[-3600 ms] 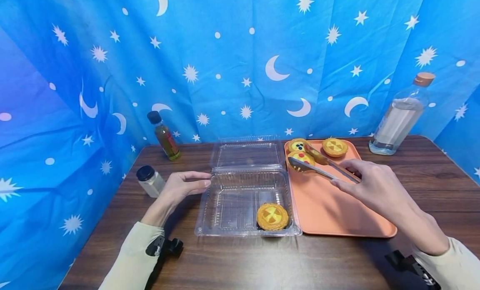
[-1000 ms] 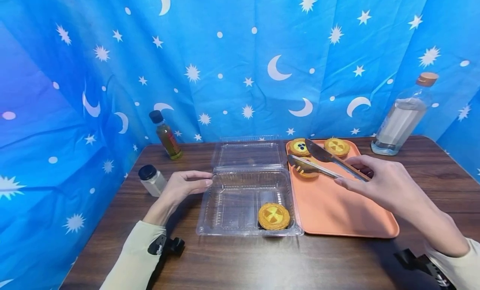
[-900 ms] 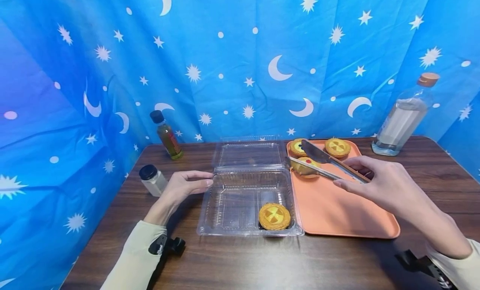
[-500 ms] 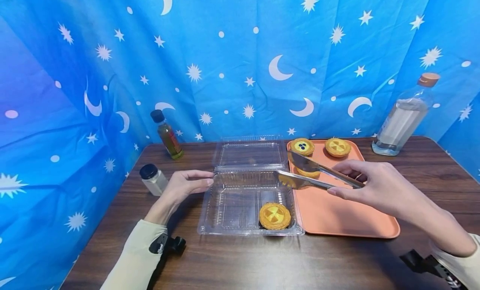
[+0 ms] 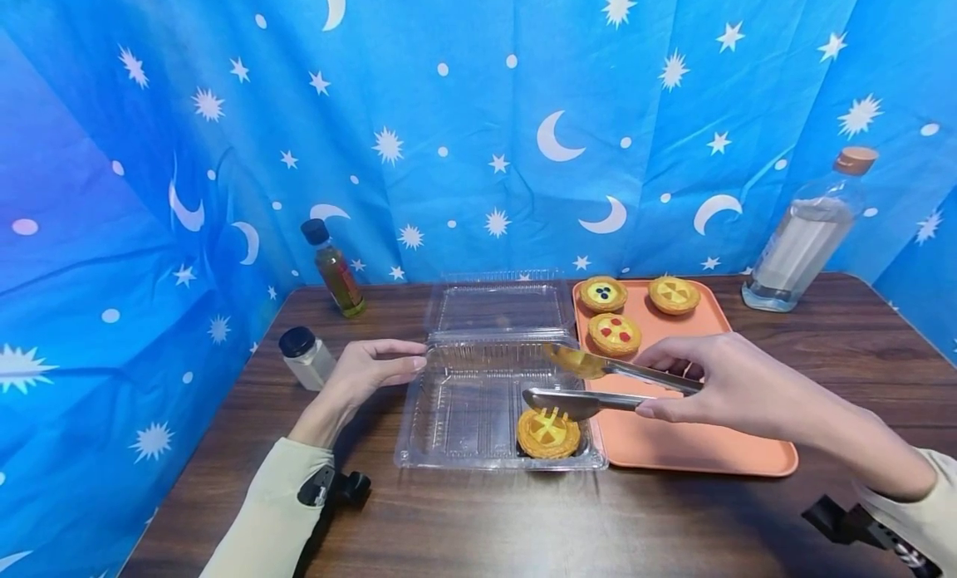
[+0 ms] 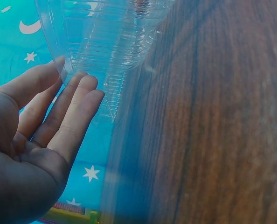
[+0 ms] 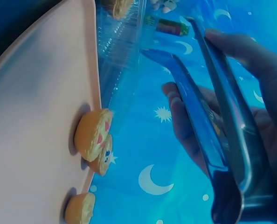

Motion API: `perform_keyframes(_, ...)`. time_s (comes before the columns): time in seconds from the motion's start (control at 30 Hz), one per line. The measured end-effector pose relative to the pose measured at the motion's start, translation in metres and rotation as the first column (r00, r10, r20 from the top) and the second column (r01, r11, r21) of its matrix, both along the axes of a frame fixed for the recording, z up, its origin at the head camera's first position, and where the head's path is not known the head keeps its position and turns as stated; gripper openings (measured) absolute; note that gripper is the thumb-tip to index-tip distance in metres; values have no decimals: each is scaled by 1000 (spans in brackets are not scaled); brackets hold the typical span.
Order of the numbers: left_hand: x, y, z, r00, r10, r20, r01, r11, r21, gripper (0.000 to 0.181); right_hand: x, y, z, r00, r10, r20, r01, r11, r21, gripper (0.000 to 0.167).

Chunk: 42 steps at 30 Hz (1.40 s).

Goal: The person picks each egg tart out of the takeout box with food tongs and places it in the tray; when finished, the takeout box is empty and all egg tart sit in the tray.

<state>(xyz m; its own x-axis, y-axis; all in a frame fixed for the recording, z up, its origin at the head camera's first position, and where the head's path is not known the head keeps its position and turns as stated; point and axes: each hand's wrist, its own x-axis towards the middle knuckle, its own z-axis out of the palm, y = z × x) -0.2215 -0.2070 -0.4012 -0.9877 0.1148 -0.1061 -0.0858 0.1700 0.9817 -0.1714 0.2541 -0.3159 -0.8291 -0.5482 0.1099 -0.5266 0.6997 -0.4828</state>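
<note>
My right hand (image 5: pixel 721 383) grips metal tongs (image 5: pixel 620 400); their tips stand apart over the right side of a clear plastic container (image 5: pixel 449 460). Nothing is between the tips, and one overlaps the view of a tart (image 5: pixel 548 435) with a crossed yellow top inside. My left hand (image 5: pixel 374 370) pinches the container's left rim between thumb and fingers, as the left wrist view also shows. On the orange tray (image 5: pixel 695 437) sit a tart with red dots (image 5: pixel 615 335), a tart with dark berries (image 5: pixel 603 294) and a crossed-top tart (image 5: pixel 674 295).
The container's clear lid (image 5: pixel 501 308) lies folded back behind it. At the left stand a black-capped shaker (image 5: pixel 308 360) and a small oil bottle (image 5: pixel 339 275). A tall clear bottle (image 5: pixel 800 237) stands at the back right, before a blue curtain (image 5: pixel 449 105).
My right hand has brought the tongs from the red-dotted tart leftward and nearer, over the container, with nothing in them. That tart now sits slightly nearer on the tray. The left hand stays put.
</note>
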Motion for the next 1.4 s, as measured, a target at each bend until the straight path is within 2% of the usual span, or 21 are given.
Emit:
perform_keyframes(0.2,1,1,-1,1000,1,0,-1,1000,-4,34,-2,-5,1,994,72,82,-73,997,6,52)
perform_keyframes(0.43,1,0,0,1000,-15,-21,15,1000,-4,33,-7,-12,5,986,146,84,-149,988,32,46)
perform_keyframes(0.63,0,1,3,1000,-5,-12,5,1000,-3,34,-10,-18,8,981,153,116,-160,986,51,49)
perform_keyframes(0.97,1,1,1,1000,-1,2,1,1000,-2,34,-12,-24,6,977,156,145,-168,983,77,50)
perform_keyframes(1.4,1,2,2,1000,4,4,-4,1000,1,34,-13,-33,6,976,172,131,-189,973,135,53)
